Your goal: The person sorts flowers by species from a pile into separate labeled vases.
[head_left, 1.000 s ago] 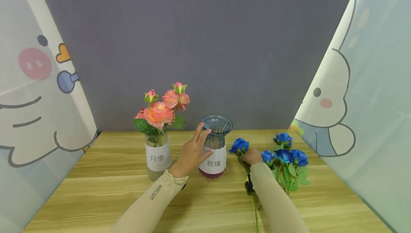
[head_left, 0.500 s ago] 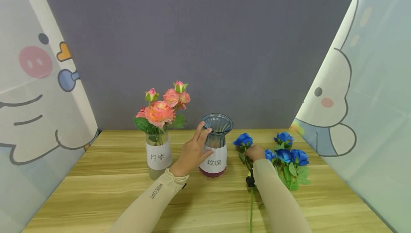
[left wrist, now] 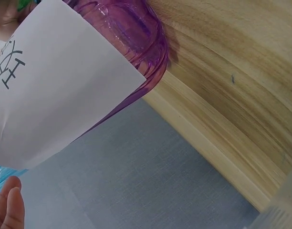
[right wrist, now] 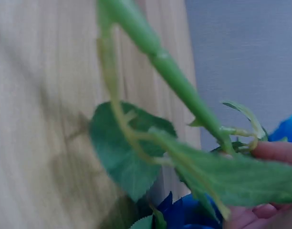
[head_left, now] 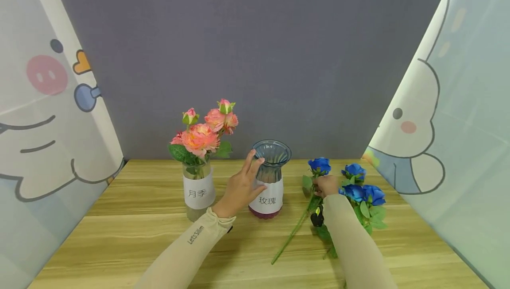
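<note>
Right of centre in the head view, the right hand (head_left: 327,185) pinches a green-stemmed blue rose (head_left: 319,166); at lower centre, the left hand (head_left: 239,190), fingers spread wide, is beside a ribbed blue-and-purple glass vase (head_left: 272,175).

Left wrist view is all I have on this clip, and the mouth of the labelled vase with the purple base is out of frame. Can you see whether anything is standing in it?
Observer: The head view shows nothing rising out of the open mouth of that vase.
Operator: Understood. What is the right hand holding? I can't make that out from here.
Observer: The right hand grips the stem of a blue rose, close beneath its bloom.
</note>
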Available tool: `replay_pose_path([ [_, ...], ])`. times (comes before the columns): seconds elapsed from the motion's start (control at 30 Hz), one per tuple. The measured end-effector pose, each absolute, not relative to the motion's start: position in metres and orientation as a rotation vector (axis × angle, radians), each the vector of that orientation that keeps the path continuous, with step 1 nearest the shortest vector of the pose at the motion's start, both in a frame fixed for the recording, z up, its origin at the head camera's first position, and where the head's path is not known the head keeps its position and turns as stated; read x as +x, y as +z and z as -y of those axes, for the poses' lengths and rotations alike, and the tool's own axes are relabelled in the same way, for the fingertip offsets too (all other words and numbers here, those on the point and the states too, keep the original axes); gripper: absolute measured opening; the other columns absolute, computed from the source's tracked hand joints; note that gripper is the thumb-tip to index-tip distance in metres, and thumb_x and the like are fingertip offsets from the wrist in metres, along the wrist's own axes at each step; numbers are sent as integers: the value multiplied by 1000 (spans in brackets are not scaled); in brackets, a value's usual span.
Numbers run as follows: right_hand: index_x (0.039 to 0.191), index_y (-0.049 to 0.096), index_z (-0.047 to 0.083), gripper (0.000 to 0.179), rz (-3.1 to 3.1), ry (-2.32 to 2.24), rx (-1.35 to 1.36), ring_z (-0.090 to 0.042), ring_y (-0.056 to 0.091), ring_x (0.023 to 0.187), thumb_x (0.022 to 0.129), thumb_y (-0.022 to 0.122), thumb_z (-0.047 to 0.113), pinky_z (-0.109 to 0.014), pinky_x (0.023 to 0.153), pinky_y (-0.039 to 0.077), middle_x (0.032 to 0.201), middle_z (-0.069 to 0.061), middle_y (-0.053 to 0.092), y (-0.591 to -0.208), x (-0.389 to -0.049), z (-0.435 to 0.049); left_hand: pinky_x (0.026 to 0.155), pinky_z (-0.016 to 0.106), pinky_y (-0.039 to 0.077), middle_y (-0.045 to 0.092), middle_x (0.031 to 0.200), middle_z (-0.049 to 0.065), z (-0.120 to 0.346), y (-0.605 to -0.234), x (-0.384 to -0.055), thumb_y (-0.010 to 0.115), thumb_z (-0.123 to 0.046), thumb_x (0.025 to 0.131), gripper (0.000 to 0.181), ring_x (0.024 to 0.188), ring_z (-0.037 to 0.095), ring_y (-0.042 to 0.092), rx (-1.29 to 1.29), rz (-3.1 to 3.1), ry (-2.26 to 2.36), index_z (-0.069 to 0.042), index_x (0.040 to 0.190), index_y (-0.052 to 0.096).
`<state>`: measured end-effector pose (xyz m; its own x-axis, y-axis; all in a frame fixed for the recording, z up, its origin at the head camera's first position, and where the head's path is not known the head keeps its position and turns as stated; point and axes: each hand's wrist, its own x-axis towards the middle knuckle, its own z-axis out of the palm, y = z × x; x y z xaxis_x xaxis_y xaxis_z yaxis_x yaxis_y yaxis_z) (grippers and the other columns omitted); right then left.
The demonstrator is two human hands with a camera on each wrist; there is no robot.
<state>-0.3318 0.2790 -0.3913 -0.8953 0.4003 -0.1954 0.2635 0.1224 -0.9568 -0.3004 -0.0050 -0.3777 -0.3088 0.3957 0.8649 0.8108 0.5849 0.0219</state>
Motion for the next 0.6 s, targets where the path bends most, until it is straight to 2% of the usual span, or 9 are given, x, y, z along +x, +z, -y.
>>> replay_pose_path([
  [0.07, 124, 50, -14, 35, 2172, 1938, -698, -9, 46, 52, 92, 53, -2, -24, 51, 49, 62, -1, 46, -387, -327, -280, 43, 21, 37, 33, 144, 31, 5, -377, -301, 90, -14, 65, 108, 47, 8, 37, -971, 1923, -589, -13, 146, 19],
  [0.23, 125, 52, -10, 34, 1965, 2049, -677, -12, 55, 65, 92, 55, 0, -26, 62, 54, 76, -4, 54, -383, -313, -282, 43, 21, 37, 33, 144, 31, 4, -376, -299, 90, -14, 64, 109, 47, 8, 36, -966, 1922, -588, -14, 146, 18],
  [0.5, 97, 58, 2, 4, 1688, 2148, -660, -12, 57, 68, 94, 55, 3, -27, 68, 54, 72, -1, 56, -378, -298, -277, 43, 22, 38, 33, 144, 32, 5, -374, -296, 90, -13, 64, 112, 47, 10, 40, -968, 1914, -588, -15, 148, 16],
  [0.6, 99, 58, 2, 5, 1648, 2147, -642, -11, 56, 70, 95, 56, 4, -27, 70, 55, 74, 0, 56, -376, -290, -277, 43, 22, 38, 33, 144, 32, 4, -374, -296, 90, -13, 64, 110, 47, 11, 41, -967, 1913, -598, -14, 147, 17],
])
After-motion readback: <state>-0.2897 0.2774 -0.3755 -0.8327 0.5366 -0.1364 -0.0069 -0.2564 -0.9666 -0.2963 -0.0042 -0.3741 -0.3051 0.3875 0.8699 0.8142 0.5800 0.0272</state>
